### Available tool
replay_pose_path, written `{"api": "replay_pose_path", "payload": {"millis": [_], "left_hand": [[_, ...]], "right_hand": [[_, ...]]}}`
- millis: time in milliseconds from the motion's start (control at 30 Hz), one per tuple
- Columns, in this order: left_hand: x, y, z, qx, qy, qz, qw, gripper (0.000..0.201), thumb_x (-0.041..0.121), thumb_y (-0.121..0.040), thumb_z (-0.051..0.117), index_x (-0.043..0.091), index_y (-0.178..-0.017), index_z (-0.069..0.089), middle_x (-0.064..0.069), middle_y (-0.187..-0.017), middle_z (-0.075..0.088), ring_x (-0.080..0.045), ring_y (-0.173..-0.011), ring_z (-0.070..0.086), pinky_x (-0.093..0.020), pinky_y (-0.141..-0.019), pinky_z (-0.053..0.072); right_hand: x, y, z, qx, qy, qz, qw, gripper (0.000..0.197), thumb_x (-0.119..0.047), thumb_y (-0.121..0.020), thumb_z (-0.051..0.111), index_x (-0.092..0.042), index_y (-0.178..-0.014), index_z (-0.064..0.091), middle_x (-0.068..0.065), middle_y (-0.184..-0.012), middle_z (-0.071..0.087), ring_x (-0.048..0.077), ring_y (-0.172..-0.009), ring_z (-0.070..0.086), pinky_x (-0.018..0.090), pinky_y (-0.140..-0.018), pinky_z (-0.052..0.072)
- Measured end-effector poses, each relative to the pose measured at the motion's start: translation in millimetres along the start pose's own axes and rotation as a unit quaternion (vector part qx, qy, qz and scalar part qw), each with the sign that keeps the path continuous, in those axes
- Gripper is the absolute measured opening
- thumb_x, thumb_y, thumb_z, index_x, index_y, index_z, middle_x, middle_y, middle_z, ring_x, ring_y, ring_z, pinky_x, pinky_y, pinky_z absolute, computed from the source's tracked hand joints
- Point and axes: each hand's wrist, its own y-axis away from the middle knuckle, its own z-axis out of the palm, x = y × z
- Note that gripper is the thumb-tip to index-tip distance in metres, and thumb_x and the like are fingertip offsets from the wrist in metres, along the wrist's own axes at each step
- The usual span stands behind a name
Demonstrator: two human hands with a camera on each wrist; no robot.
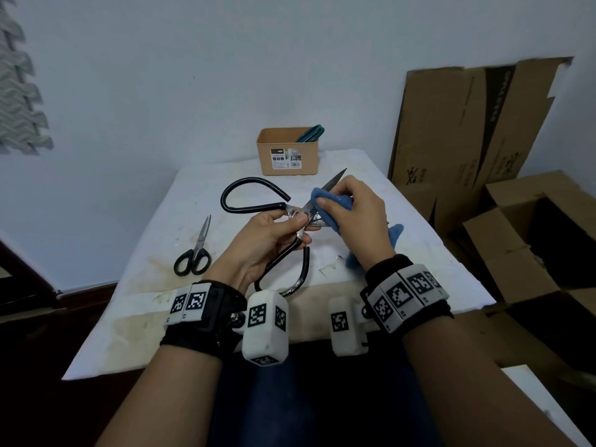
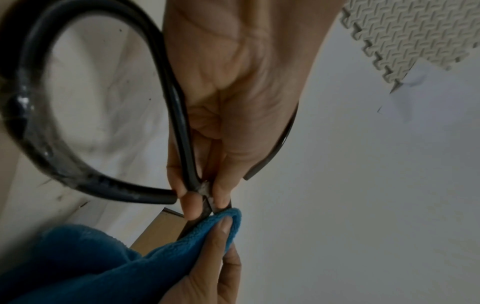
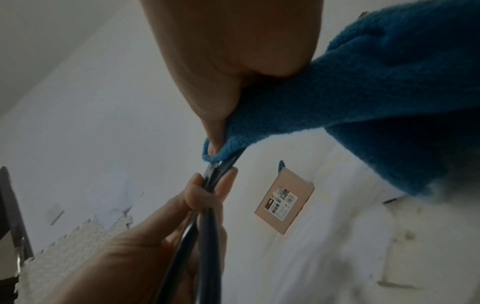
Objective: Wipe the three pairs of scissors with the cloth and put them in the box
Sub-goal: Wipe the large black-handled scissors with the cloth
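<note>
Wrist-mounted tracker blocks point(image 1: 265, 327) fill the foreground as a person cleans the second of three pairs of scissors. Left hand point(image 1: 267, 240) pinches the large black-handled scissors point(image 1: 258, 206) at the pivot, thumb & fingers curled round it, handle loops spread to either side of the hand, blades pointing up-right toward the box point(image 1: 288, 151). Right hand point(image 1: 354, 214), the nearer one to the blades, is clamped on the blue cloth point(image 1: 325, 201), folded over the steel just past the pivot; the blade tip pokes out beyond the fingers, w/ the loose end of the cloth hanging below the wrist. Judged from this, the wipe should run along the blades' long axis, pivot to tip, straight toward the box. Box sits behind the big scissors at the table's point(image 1: 419, 240) far edge, teal-handled scissors point(image 1: 311, 133) already standing in it. Small black scissors point(image 1: 195, 250) lie flat left of the big pair, well apart, untouched. Nothing stands between blades & box. Cardboard cartons point(image 1: 477, 124) are stacked right of the box, off the table.
</note>
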Motion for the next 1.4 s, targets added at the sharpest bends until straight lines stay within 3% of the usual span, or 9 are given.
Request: {"api": "replay_pose_path", "payload": {"millis": [133,367,500,567,667,767,933,1133,1400], "left_hand": [[-1,0,3,-0.006,0.011,-0.001,1.0,0.014,0.008,-0.095,0.063,0.002,-0.107,0.062,-0.024,-0.104,0.073,-0.015,-0.061,0.067,-0.024,-0.066,0.056],[0,-1,0,-0.023,-0.013,-0.005,1.0,0.014,0.009,-0.096,0.061,0.003,-0.108,0.063,-0.02,-0.102,0.074,-0.014,-0.063,0.068,-0.024,-0.069,0.057],[1,-3,-2,-0.012,-0.025,-0.013,1.0,0.012,0.013,-0.097,0.06,0.005,-0.105,0.064,-0.014,-0.1,0.076,-0.011,-0.065,0.07,-0.021,-0.069,0.057],[1,-4,-3,-0.006,-0.036,-0.022,0.999,0.015,0.015,-0.098,0.059,0.005,-0.106,0.066,-0.011,-0.099,0.077,-0.01,-0.067,0.07,-0.019,-0.069,0.057],[0,-5,-1,0.005,-0.045,-0.026,0.999,0.017,0.017,-0.097,0.061,0.004,-0.105,0.069,-0.009,-0.096,0.078,-0.009,-0.067,0.07,-0.018,-0.067,0.056],[0,-5,0,0.014,-0.049,-0.019,0.998,0.011,0.015,-0.096,0.063,0.006,-0.097,0.069,-0.007,-0.092,0.078,-0.008,-0.065,0.069,-0.018,-0.066,0.055],[0,-3,0,-0.009,-0.057,-0.004,0.998,0.017,0.002,-0.093,0.063,-0.006,-0.109,0.065,-0.008,-0.091,0.077,-0.007,-0.064,0.068,-0.018,-0.065,0.055],[-2,-2,-2,-0.013,-0.045,0.004,0.999,0.005,-0.001,-0.092,0.063,0.002,-0.095,0.066,-0.01,-0.089,0.077,-0.009,-0.062,0.068,-0.02,-0.066,0.055],[0,-2,3,-0.018,-0.047,-0.003,0.999,0.004,-0.001,-0.092,0.063,0.002,-0.094,0.066,-0.01,-0.09,0.077,-0.009,-0.061,0.067,-0.021,-0.066,0.056]], "right_hand": [[5,-7,-3,0.031,-0.008,-0.006,0.999,0.017,-0.027,-0.088,0.068,-0.016,-0.082,0.056,0.002,-0.087,0.061,0.015,-0.082,0.057,0.03,-0.073,0.045],[13,-12,-7,0.059,-0.002,-0.002,0.998,0.014,-0.024,-0.094,0.06,-0.014,-0.09,0.053,0.005,-0.091,0.059,0.016,-0.084,0.057,0.011,-0.069,0.038],[11,-13,-11,0.093,-0.043,0.045,0.994,0.014,-0.027,-0.097,0.055,-0.014,-0.1,0.051,-0.002,-0.094,0.056,0.011,-0.088,0.054,0.015,-0.072,0.04],[9,-11,-10,0.073,-0.054,0.033,0.995,0.018,-0.028,-0.096,0.057,-0.012,-0.102,0.055,-0.001,-0.098,0.059,0.011,-0.09,0.056,0.013,-0.074,0.042],[7,-6,-5,0.033,-0.048,-0.009,0.998,0.015,-0.027,-0.091,0.065,-0.014,-0.096,0.06,0.002,-0.1,0.063,0.013,-0.094,0.058,0.019,-0.082,0.044],[3,-3,-2,0.014,-0.033,-0.028,0.999,0.014,-0.026,-0.086,0.07,-0.017,-0.09,0.06,-0.001,-0.097,0.061,0.007,-0.09,0.055,0.009,-0.075,0.039],[6,-5,2,0.008,0.006,-0.01,1.0,0.015,-0.024,-0.084,0.07,-0.018,-0.087,0.057,0.0,-0.097,0.06,0.007,-0.085,0.052,0.011,-0.067,0.037],[7,-6,2,0.021,-0.006,-0.01,1.0,0.014,-0.023,-0.087,0.068,-0.014,-0.089,0.057,0.001,-0.096,0.061,0.011,-0.087,0.055,0.01,-0.069,0.037],[14,-11,-4,0.05,-0.012,0.016,0.999,0.017,-0.029,-0.091,0.064,-0.014,-0.092,0.055,0.003,-0.098,0.062,0.017,-0.09,0.057,0.025,-0.075,0.041]]}}
